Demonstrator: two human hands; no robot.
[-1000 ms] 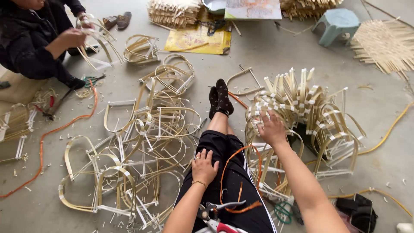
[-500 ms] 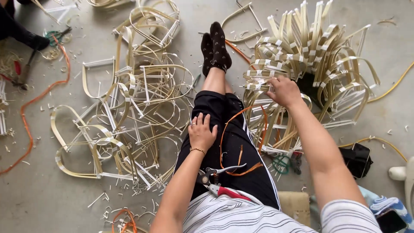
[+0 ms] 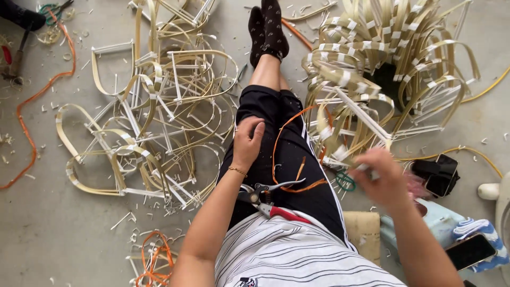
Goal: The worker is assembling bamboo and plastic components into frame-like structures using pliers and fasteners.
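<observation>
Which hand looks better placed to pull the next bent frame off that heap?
Probably the right hand: it hovers at the edge of the heap of bent cane frames, seemingly touching a white strip. The left hand rests flat on the thigh, away from it.
</observation>
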